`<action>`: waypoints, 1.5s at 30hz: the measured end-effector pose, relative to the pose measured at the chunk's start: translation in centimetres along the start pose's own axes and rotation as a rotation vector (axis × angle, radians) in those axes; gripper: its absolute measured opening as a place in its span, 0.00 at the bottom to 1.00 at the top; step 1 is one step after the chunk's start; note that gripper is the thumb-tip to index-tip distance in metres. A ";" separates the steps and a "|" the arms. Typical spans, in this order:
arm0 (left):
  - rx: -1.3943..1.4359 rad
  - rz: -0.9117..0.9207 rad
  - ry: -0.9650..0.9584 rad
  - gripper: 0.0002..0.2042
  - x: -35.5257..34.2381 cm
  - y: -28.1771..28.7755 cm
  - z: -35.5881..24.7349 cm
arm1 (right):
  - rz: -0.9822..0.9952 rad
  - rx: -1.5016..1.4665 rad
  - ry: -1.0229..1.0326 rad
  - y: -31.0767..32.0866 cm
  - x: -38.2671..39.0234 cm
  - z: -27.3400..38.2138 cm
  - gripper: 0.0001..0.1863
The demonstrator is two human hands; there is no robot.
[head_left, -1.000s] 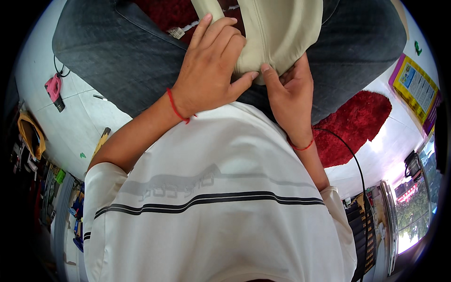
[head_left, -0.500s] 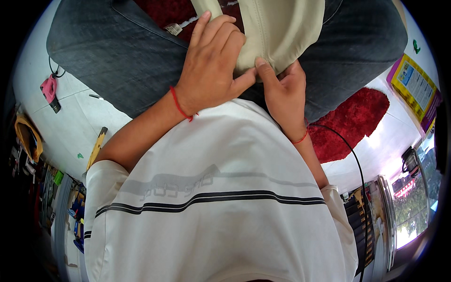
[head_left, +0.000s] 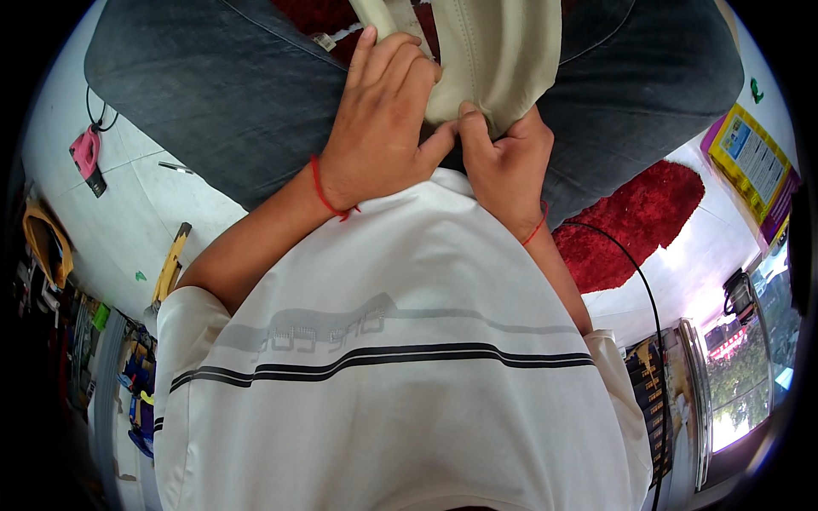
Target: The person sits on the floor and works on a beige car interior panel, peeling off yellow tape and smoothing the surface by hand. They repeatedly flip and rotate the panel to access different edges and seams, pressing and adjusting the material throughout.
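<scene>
Between my knees is a beige stitched piece (head_left: 498, 55) of fabric or leather with a narrow band at its left; its upper part runs out of view, so its kind is unclear. My left hand (head_left: 383, 111) is closed on the lower left edge, its fingers bent over by the band. Beside it, my right hand (head_left: 507, 162) pinches the lower edge, thumb on top and fingers hidden underneath. The two thumbs almost meet at that edge.
A red shaggy mat (head_left: 630, 221) lies on the white floor at right, crossed by a black cable (head_left: 635, 268). A yellow and purple packet (head_left: 754, 162) is beyond it. At left are a pink glue gun or similar tool (head_left: 86, 153) and a yellow stick-like thing (head_left: 173, 260).
The beige piece has shifted slightly left, and its right side is drawn in narrower. Both hands keep their grip, and my right hand has moved a little left.
</scene>
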State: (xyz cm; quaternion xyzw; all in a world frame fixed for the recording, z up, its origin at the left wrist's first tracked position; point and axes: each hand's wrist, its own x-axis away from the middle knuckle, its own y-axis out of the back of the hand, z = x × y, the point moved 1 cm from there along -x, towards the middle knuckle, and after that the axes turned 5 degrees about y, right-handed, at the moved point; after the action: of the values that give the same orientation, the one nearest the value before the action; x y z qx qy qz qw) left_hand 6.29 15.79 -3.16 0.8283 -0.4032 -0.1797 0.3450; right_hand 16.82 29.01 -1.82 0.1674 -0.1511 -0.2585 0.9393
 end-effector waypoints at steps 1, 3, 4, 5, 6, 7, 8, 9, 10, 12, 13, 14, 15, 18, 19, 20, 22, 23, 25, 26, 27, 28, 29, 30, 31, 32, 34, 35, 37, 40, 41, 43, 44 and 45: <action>0.000 0.000 0.003 0.23 0.0 0.0 0.0 | 0.010 0.005 0.002 0.0 -0.1 0.0 0.19; -0.009 0.018 0.004 0.23 -0.1 0.1 0.0 | 0.028 0.014 0.005 0.3 -0.1 0.0 0.20; -0.013 0.028 0.004 0.23 -0.2 0.2 0.0 | 0.062 -0.046 -0.010 0.4 0.0 -0.2 0.20; -0.016 0.047 -0.003 0.23 -0.2 0.4 0.1 | 0.097 -0.106 -0.025 0.7 0.3 -0.6 0.20; -0.019 0.065 -0.010 0.23 -0.1 0.7 0.3 | 0.131 -0.165 -0.040 1.0 0.4 -1.0 0.21; -0.023 0.083 -0.016 0.23 0.0 1.0 0.4 | 0.161 -0.290 -0.074 1.5 0.4 -0.9 0.19; -0.019 0.095 -0.033 0.23 -0.2 1.2 0.5 | 0.190 -0.415 -0.109 2.1 0.5 -0.7 0.17; -0.016 0.110 -0.048 0.23 -0.4 1.7 0.5 | 0.219 -0.543 -0.145 2.4 0.6 -0.5 0.15; -0.014 0.125 -0.062 0.23 -0.4 1.9 0.5 | 0.232 -0.501 -0.159 2.4 0.7 -0.7 0.17; -0.009 0.153 -0.084 0.23 -0.5 2.2 0.8 | 0.257 -0.418 -0.178 2.3 0.5 -1.0 0.19; -0.008 0.165 -0.098 0.22 -0.6 2.3 0.9 | 0.269 -0.416 -0.195 2.4 0.4 -1.1 0.19; -0.009 0.160 -0.095 0.22 -0.7 2.3 0.9 | 0.281 -0.414 -0.213 2.5 0.3 -1.2 0.18; -0.008 0.159 -0.088 0.22 -0.5 2.3 0.8 | 0.294 -0.413 -0.235 2.4 0.4 -1.2 0.18; -0.007 0.137 -0.064 0.22 -0.6 2.0 0.5 | 0.241 -0.413 -0.170 1.9 0.4 -1.3 0.16; -0.005 0.127 -0.054 0.22 -0.6 1.9 0.4 | 0.225 -0.395 -0.149 1.8 0.4 -1.4 0.15; 0.000 0.127 -0.057 0.22 -0.6 1.9 0.3 | 0.209 -0.376 -0.127 1.8 0.4 -1.6 0.14; 0.009 0.126 -0.070 0.21 -1.1 2.0 0.3 | 0.147 -0.347 -0.105 1.5 0.5 -1.6 0.12; 0.000 0.144 -0.072 0.21 -1.4 2.3 0.0 | 0.104 -0.336 -0.106 1.1 0.6 -1.5 0.11; -0.023 0.176 -0.075 0.20 -1.9 2.8 -0.7 | 0.064 -0.368 -0.143 0.9 0.4 -1.5 0.10; -0.022 0.164 -0.065 0.20 -2.1 2.7 -0.9 | 0.067 -0.408 -0.182 0.8 0.0 -1.5 0.10; -0.019 0.153 -0.053 0.20 -2.3 2.5 -1.1 | 0.070 -0.448 -0.224 0.9 -0.2 -1.5 0.09; -0.016 0.143 -0.041 0.19 -2.4 2.4 -1.2 | 0.045 -0.487 -0.274 0.8 -0.3 -1.3 0.09; -0.030 0.140 -0.042 0.19 -2.5 2.3 -1.3 | 0.020 -0.526 -0.323 0.7 -0.3 -1.0 0.09; -0.038 0.135 -0.040 0.19 -2.4 2.2 -1.5 | -0.004 -0.559 -0.376 0.7 -0.4 -0.8 0.09; -0.046 0.130 -0.039 0.19 -2.4 2.1 -1.6 | -0.002 -0.529 -0.384 0.9 -0.5 -0.7 0.09; -0.047 0.127 -0.039 0.19 -2.5 1.9 -1.7 | 0.000 -0.498 -0.391 1.0 -0.6 -0.7 0.08; -0.054 0.119 -0.040 0.19 -2.7 1.8 -1.7 | -0.010 -0.494 -0.415 1.2 -0.8 -0.4 0.07; -0.053 0.121 -0.036 0.19 -2.6 1.8 -1.8 | -0.023 -0.520 -0.433 1.2 -0.8 -0.1 0.06; -0.057 0.116 -0.027 0.20 -2.7 1.9 -1.9 | -0.016 -0.526 -0.447 1.4 -1.1 0.1 0.06; -0.040 0.079 -0.030 0.20 -2.7 1.8 -1.9 | 0.012 -0.458 -0.447 1.7 -1.0 -0.2 0.05; -0.038 0.080 -0.020 0.20 -2.5 1.7 -1.9 | 0.002 -0.434 -0.438 1.6 -1.1 -0.2 0.05; -0.038 0.080 -0.011 0.20 -2.4 1.5 -1.9 | -0.021 -0.388 -0.424 1.4 -1.3 -0.1 0.05; -0.032 0.074 -0.011 0.20 -2.3 1.5 -1.9 | -0.029 -0.365 -0.422 1.3 -1.4 0.0 0.05; -0.027 0.064 -0.012 0.20 -2.3 1.4 -1.8 | -0.038 -0.342 -0.415 1.3 -1.6 0.2 0.05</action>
State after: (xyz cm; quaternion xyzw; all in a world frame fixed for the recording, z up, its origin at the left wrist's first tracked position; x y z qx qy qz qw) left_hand 5.15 17.73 -0.86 0.8093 -0.4290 -0.1790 0.3590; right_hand 16.05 30.85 -1.48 -0.0474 -0.2915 -0.3267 0.8978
